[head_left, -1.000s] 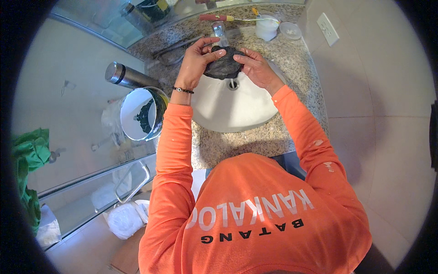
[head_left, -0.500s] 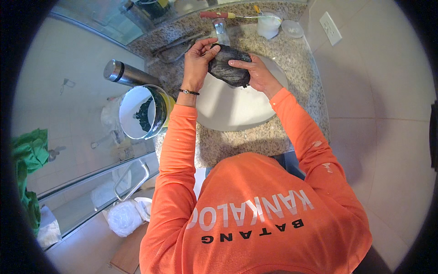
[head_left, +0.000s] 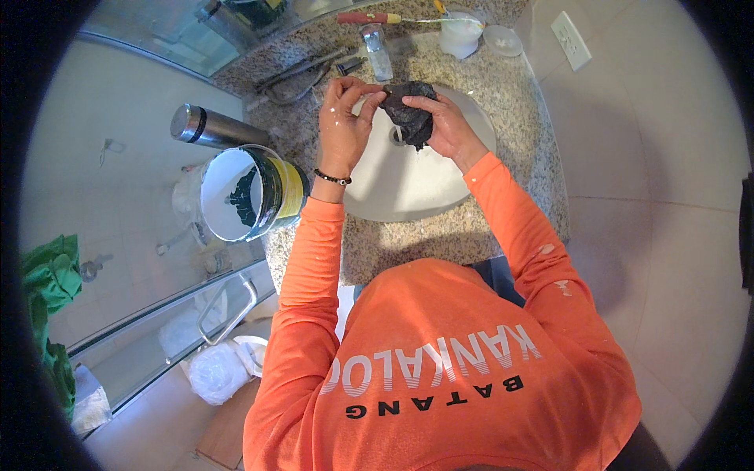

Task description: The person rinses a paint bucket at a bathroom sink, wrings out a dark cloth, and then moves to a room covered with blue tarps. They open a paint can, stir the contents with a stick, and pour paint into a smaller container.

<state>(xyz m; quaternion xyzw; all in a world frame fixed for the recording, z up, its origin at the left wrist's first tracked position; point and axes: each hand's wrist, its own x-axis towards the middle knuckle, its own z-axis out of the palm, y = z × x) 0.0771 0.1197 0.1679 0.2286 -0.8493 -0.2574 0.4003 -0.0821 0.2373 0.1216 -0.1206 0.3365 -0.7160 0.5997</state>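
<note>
A dark, crumpled black bundle (head_left: 410,125) that looks like wadded cloth is held over the white oval sink basin (head_left: 408,200). My right hand (head_left: 449,129) grips its right side, the thumb laid across the top. On the opposite side, my left hand (head_left: 345,125) pinches the bundle's upper left edge between thumb and fingertips. The basin's drain (head_left: 397,136) shows just below the bundle, between my hands. Behind my hands stands the clear and metal faucet (head_left: 378,55).
A paint bucket (head_left: 236,196) and a steel flask (head_left: 220,129) stand left of the basin on the granite counter (head_left: 440,243). At the back are a red-handled tool (head_left: 367,17), a white tub (head_left: 461,38) and its round lid (head_left: 503,41). Dark metal tools (head_left: 302,74) lie back left.
The bundle has gone from long and flat to shorter and more bunched, dropping lower at its right end. My left hand has shifted slightly down, and the drain has come into view.
</note>
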